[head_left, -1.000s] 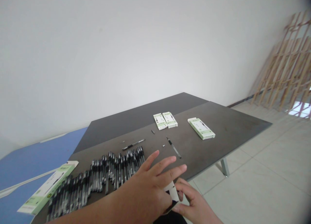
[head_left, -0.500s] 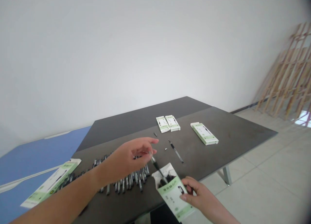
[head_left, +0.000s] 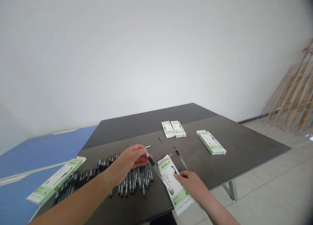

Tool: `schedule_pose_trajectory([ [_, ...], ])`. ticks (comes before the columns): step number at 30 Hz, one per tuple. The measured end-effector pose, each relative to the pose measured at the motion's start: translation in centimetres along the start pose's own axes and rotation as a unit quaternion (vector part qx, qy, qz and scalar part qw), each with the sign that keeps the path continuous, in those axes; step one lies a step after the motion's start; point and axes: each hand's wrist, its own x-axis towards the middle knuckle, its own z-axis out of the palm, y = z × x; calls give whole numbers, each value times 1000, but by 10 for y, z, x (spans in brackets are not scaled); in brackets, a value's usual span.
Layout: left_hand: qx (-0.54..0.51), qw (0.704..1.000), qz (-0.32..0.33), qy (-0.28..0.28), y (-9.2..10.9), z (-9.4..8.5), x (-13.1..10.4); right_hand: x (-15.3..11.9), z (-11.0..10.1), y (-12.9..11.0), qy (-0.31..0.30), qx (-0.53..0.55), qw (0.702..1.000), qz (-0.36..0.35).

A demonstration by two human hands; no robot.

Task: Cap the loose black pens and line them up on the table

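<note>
A clear-barrelled black pen (head_left: 160, 174) is pinched near its upper end by my left hand (head_left: 135, 156). It slants down to the right, its lower part crossing in front of a white and green pen box (head_left: 168, 173). My right hand (head_left: 192, 182) grips this box along its right side, thumb on the printed face. The box leans over the table's front edge, and I cannot see into its mouth. Under and beside my left hand lies a heap of similar pens (head_left: 133, 182). One loose pen (head_left: 180, 157) rests just beyond my right hand.
Two pen boxes (head_left: 168, 130) lie side by side farther back on the dark table (head_left: 137, 127). Another box (head_left: 211, 143) is at the right. An open-ended box (head_left: 57, 179) lies left of the heap. Small dark and white pieces lie mid-table. Wooden frames (head_left: 290, 91) lean against the wall.
The pen in my left hand has come out of the box mouth and now crosses the box's face. The box has turned so its opening no longer shows. The view has shifted slightly.
</note>
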Motion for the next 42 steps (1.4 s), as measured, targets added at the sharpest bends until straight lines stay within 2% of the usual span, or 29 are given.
schedule_pose_trajectory([
  [2, -7, 1000, -22, -12, -7, 2, -4, 7, 2, -3, 37, -65, 997, -10],
  [4, -12, 999, -34, -18, -14, 4, -9, 7, 1, -5, 116, -109, 986, -40],
  [6, -11, 999, -41, -19, -22, 5, -14, -1, -1, -8, 188, -85, 974, -90],
  [7, -10, 999, -44, -21, -26, 6, -16, -7, -2, -12, 201, -45, 972, -117],
  [9, -6, 998, -52, -27, -33, 9, -19, -23, -2, -21, 161, 59, 972, -158],
  [11, 0, 997, -64, -40, -40, 15, -21, -39, 1, -31, 74, 131, 976, -155],
  [14, 14, 996, -68, -48, -46, 26, -19, -54, 14, -42, 6, 130, 980, -149],
  [18, 41, 997, -62, -24, -50, 39, -14, -57, 30, -44, -7, 76, 986, -148],
  [21, 49, 998, -27, -30, -50, 42, -13, -58, 34, -41, -29, 150, 976, -155],
  [23, 33, 999, -2, -41, -52, 43, -14, -60, 35, -40, -84, 265, 955, -107],
  [24, 25, 999, 3, -40, -54, 43, -15, -61, 36, -40, -114, 335, 932, -70],
  [27, 28, 999, 16, -18, -65, 47, -21, -63, 38, -39, -163, 515, 842, 3],
  [29, 54, 998, 44, -6, -74, 51, -28, -64, 39, -38, -148, 567, 810, 7],
  [33, 125, 983, 122, 56, -87, 61, -45, -65, 40, -39, -86, 593, 801, 12],
  [36, 193, 959, 185, 94, -84, 68, -55, -70, 43, -42, -37, 592, 805, 13],
  [39, 249, 941, 214, 87, -76, 74, -59, -77, 46, -46, 3, 564, 826, -1],
  [42, 271, 936, 214, 70, -69, 77, -57, -84, 49, -48, 39, 522, 852, -10],
])
